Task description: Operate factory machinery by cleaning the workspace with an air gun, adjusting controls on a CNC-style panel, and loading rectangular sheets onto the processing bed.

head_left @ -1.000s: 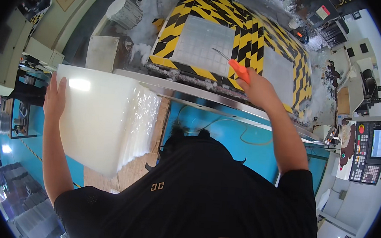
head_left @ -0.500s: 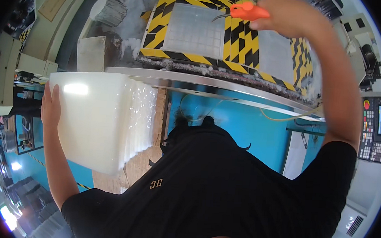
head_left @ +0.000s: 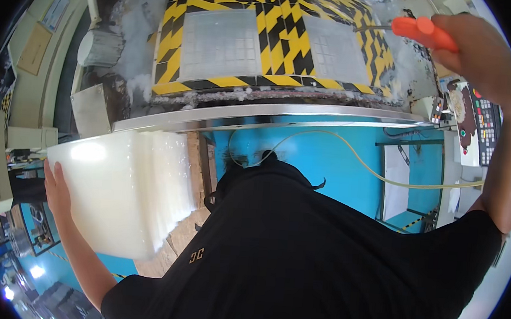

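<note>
Left hand (head_left: 58,190) pressed flat on the far edge of a white plastic sheet stack (head_left: 120,194) left of the striped table (head_left: 275,42), looks stiff, slick, bulky, best held by edges; right hand (head_left: 482,54) clamped on orange-handled tool (head_left: 424,32) above the table

The left hand (head_left: 55,190) lies flat, fingers spread, arm stretched out; the right hand (head_left: 482,54) is raised high, fingers curled closed.
</note>
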`<action>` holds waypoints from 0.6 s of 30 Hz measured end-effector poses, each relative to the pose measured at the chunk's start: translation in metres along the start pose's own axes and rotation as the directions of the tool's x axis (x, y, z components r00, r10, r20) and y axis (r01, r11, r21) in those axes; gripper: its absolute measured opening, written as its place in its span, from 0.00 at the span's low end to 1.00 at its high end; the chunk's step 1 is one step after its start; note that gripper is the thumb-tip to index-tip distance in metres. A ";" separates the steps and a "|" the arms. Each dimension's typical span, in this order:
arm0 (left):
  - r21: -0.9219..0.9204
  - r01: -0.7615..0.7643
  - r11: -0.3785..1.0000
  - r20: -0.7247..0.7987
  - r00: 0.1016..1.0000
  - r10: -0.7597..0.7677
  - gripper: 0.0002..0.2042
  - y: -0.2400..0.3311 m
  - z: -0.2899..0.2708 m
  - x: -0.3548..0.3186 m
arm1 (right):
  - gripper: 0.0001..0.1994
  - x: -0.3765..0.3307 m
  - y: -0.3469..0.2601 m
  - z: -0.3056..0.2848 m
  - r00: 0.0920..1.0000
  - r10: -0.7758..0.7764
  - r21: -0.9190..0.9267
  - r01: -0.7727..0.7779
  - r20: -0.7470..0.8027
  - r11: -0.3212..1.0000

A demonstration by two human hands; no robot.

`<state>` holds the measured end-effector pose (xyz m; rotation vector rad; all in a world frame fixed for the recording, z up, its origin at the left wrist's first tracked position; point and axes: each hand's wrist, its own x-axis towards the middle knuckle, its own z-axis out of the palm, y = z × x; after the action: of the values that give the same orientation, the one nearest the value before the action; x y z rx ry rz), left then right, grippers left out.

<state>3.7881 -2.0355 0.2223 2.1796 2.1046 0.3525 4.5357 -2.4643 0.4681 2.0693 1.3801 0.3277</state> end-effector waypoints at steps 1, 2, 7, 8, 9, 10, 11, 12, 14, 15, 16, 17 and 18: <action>0.010 -0.010 1.000 -0.010 1.000 0.010 0.33 -0.001 -0.001 0.003 | 0.14 0.000 -0.077 -0.049 0.999 -0.017 0.009 0.017 -0.037 1.000; -0.012 -0.021 1.000 0.003 1.000 0.021 0.33 -0.007 0.005 0.006 | 0.13 0.022 -0.161 -0.102 0.996 -0.044 0.010 0.045 -0.073 0.999; -0.111 -0.049 0.993 0.053 0.997 0.055 0.31 -0.047 0.044 0.012 | 0.10 0.013 -0.186 -0.072 0.996 0.061 0.108 -0.067 0.060 0.992; -0.114 -0.041 0.993 0.051 0.998 0.047 0.31 -0.044 0.046 0.011 | 0.10 0.010 -0.188 -0.061 0.995 0.071 0.101 -0.078 0.071 0.992; -0.112 -0.032 0.993 0.046 0.998 0.037 0.31 -0.042 0.047 0.011 | 0.11 0.007 -0.187 -0.047 0.986 0.114 0.122 -0.129 0.124 0.984; -0.104 -0.015 0.994 0.047 0.999 0.020 0.31 -0.040 0.046 0.011 | 0.13 0.004 -0.183 -0.031 0.973 0.152 0.144 -0.178 0.176 0.974; -0.102 -0.018 0.995 0.049 0.999 0.023 0.31 -0.042 0.046 0.011 | 0.13 0.003 -0.178 -0.014 0.972 0.152 0.145 -0.179 0.179 0.973; -0.107 -0.026 0.994 0.053 0.998 0.032 0.31 -0.043 0.050 0.016 | 0.13 -0.003 -0.169 0.003 0.959 0.181 0.180 -0.222 0.217 0.958; -0.112 -0.037 0.993 0.051 0.998 0.043 0.31 -0.045 0.046 0.017 | 0.13 -0.013 -0.152 0.031 0.944 0.212 0.216 -0.268 0.252 0.939; -0.100 -0.039 0.994 0.051 0.998 0.044 0.31 -0.041 0.047 0.020 | 0.13 -0.019 -0.142 0.044 0.922 0.263 0.255 -0.337 0.283 0.906; -0.083 -0.029 0.996 0.049 0.998 0.033 0.31 -0.041 0.046 0.019 | 0.12 -0.018 -0.136 0.058 0.902 0.301 0.295 -0.392 0.311 0.871; -0.087 -0.029 0.996 0.046 0.998 0.033 0.31 -0.040 0.043 0.017 | 0.12 -0.016 -0.133 0.077 0.902 0.304 0.294 -0.393 0.307 0.871; -0.078 -0.015 0.997 0.056 0.998 0.019 0.32 -0.034 0.042 0.016 | 0.15 -0.016 -0.131 0.100 0.868 0.368 0.351 -0.477 0.334 0.806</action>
<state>3.7652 -2.0142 0.1760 2.1398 2.0095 0.3631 4.4841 -2.4800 0.3121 2.6787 0.8685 -0.0706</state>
